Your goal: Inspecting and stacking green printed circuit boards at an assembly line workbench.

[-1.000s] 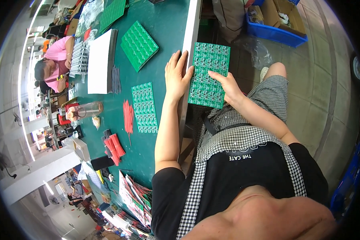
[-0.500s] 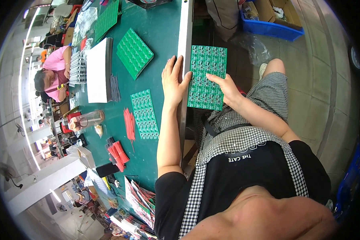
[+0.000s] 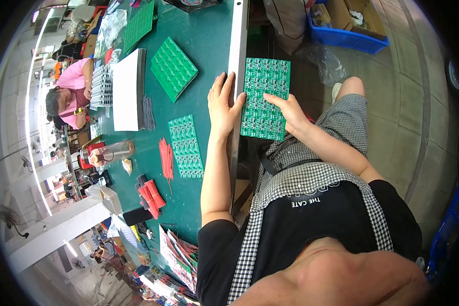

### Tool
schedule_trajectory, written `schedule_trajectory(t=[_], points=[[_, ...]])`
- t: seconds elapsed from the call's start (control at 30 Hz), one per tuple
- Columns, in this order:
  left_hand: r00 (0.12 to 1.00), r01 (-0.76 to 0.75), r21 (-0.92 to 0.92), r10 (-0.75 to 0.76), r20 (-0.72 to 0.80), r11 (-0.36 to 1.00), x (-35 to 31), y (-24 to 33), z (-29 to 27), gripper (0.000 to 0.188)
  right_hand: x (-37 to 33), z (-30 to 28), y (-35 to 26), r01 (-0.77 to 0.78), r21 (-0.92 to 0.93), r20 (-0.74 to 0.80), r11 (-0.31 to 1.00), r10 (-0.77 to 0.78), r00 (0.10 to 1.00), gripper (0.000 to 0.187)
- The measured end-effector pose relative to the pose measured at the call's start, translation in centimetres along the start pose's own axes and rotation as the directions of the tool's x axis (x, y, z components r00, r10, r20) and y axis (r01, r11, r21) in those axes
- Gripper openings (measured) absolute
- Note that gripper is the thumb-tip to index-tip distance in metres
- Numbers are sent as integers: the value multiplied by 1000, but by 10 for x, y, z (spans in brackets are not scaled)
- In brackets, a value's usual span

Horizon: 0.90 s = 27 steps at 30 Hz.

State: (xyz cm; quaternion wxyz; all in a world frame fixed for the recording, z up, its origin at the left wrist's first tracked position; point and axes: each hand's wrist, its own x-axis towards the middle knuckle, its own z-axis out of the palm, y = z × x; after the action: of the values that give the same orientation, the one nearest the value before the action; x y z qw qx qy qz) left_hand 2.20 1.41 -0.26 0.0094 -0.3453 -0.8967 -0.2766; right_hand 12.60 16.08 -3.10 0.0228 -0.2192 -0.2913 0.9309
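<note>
Board [image 3: 260,113]: held just beyond the right edge of the bench [image 3: 204,35], green, parts side up, its long sides running roughly along that edge.
Right hand [image 3: 292,115]: closed on the board's right side; the thumb is laid over the face, while the fingers are mostly hidden behind it.
Left hand [image 3: 222,111]: laid back-up at the bench's right edge, fingers close together, thumb spread wide toward the board's left side; whether the board is touched by the thumb, or anything is covered by the palm, cannot be told.
Second board [image 3: 186,148]: laid flat on the bench, just left of the left forearm [image 3: 217,173].
Red wires [image 3: 166,160]: strewn in a narrow heap just left of the second board.
Red bundle [image 3: 152,195]: set nearer the bench's lower end, with the phone [image 3: 137,216] placed just below.
Stack [image 3: 174,70]: green boards, piled askew toward the bench's upper end.
White sheets [image 3: 127,92]: piled left of the stack, with grey wires [image 3: 149,113] laid beside their right side.
Bottle [image 3: 115,153]: laid toward the bench's left edge, below the white sheets.
Blue crate [image 3: 344,41]: set on the floor, beyond the bench's right edge.
</note>
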Motion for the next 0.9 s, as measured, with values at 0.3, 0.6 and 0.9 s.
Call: schedule_trajectory(t=[0.3, 0.6, 0.9], points=[[1000, -7, 16, 7, -3, 1000, 0, 0, 0, 55, 3, -2, 3, 7, -16, 5, 1000, -7, 1000, 20], [1000, -5, 25, 6, -12, 1000, 0, 6, 0, 47, 22, -22, 18, -150, 120, 105, 981, 138, 985, 29], [1000, 18, 46, -19, 5, 999, 0, 1, 2, 39, 28, -23, 22, -181, 182, 185, 967, 147, 972, 32]])
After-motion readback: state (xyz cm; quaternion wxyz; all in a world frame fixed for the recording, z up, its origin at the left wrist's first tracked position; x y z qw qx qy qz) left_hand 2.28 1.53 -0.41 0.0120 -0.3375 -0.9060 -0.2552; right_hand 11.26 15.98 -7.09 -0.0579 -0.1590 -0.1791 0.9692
